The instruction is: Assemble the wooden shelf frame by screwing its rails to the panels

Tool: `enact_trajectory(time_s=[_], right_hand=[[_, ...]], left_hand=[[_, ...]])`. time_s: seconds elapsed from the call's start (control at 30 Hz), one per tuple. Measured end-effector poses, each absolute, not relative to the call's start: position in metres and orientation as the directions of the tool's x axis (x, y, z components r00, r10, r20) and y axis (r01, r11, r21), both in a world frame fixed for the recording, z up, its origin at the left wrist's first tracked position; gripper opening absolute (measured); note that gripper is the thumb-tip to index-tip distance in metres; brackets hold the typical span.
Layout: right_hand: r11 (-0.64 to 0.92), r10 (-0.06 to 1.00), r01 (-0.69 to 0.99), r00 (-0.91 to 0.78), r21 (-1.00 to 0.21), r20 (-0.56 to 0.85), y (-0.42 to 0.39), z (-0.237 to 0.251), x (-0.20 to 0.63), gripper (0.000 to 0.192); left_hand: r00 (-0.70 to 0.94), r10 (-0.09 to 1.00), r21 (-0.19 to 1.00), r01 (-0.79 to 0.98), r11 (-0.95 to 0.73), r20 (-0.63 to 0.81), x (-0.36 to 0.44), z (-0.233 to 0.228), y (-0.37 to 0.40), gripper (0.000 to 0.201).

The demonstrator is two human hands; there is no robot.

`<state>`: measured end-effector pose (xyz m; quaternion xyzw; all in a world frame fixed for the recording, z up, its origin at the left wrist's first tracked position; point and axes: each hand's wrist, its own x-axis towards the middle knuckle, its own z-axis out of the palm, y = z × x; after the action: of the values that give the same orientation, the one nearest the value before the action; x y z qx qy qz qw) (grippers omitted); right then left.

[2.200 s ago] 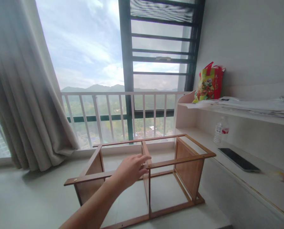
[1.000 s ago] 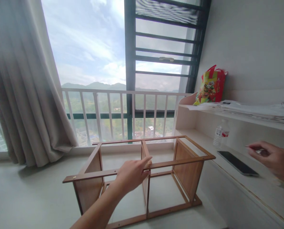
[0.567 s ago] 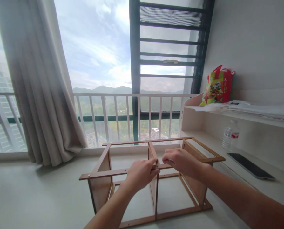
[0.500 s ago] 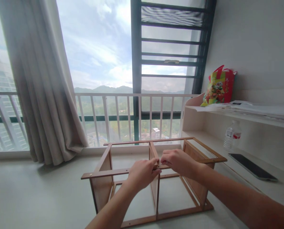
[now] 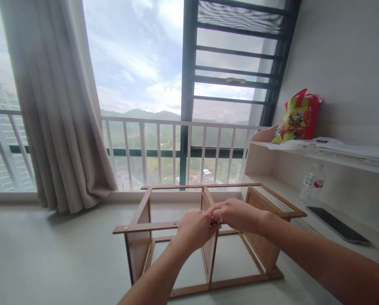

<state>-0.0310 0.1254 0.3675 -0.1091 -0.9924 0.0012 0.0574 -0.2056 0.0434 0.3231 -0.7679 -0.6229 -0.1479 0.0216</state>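
A brown wooden shelf frame [image 5: 138, 229] lies on its side on a pale surface, with upright panels between its long rails. My left hand [image 5: 196, 228] is closed around the upper near rail where the middle panel meets it, its thumb along the near side. Close against it, my right hand [image 5: 232, 214] has its fingers pinched together over the same joint. Whatever those fingertips hold is hidden. A screw head [image 5: 126, 228] shows near the rail's left end.
To the right, a phone [image 5: 337, 224] and a plastic bottle [image 5: 312, 182] rest on a white desk. Above them a shelf [image 5: 338, 156] bears papers and a red-and-green bag [image 5: 299, 116]. White railing [image 5: 143, 152] and a grey curtain [image 5: 59, 110] stand before the window.
My right hand has moved slightly left and now touches my left hand at the joint. The view has shifted a little; the frame keeps its place.
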Motion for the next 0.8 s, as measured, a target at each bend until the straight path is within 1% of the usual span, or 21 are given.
enact_trajectory(time_s=[0.07,0.13,0.23,0.3,0.4,0.57,0.67,0.8], right_hand=[[0.968,0.221,0.202,-0.967,-0.146,0.124,0.131,0.365,-0.033,0.026],[0.94,0.262,0.217,-0.953,-0.262,0.152,0.138,0.362,-0.034,0.018],[0.895,0.346,0.258,-0.917,-0.363,0.201,0.145,0.357,-0.033,0.005],[0.875,0.382,0.273,-0.897,-0.399,0.224,0.146,0.354,-0.032,0.009],[0.855,0.438,0.31,-0.861,-0.415,0.258,0.144,0.349,-0.03,0.014],[0.824,0.54,0.41,-0.776,-0.39,0.326,0.141,0.338,-0.03,0.023],[0.832,0.537,0.417,-0.772,-0.366,0.341,0.139,0.335,-0.033,0.021],[0.868,0.473,0.373,-0.823,-0.329,0.314,0.135,0.34,-0.034,0.012]], left_hand=[[0.185,0.951,0.15,0.962,-0.227,0.249,-0.206,0.324,0.042,0.032],[0.189,0.951,0.15,0.962,-0.23,0.246,-0.206,0.325,0.041,0.033],[0.19,0.951,0.148,0.962,-0.23,0.244,-0.206,0.324,0.04,0.036],[0.188,0.952,0.146,0.963,-0.227,0.241,-0.205,0.324,0.041,0.037],[0.191,0.952,0.143,0.963,-0.229,0.24,-0.205,0.324,0.041,0.038],[0.198,0.949,0.144,0.961,-0.237,0.244,-0.205,0.325,0.04,0.037],[0.199,0.948,0.138,0.961,-0.238,0.249,-0.205,0.325,0.039,0.039],[0.194,0.948,0.13,0.964,-0.232,0.254,-0.205,0.325,0.039,0.041]])
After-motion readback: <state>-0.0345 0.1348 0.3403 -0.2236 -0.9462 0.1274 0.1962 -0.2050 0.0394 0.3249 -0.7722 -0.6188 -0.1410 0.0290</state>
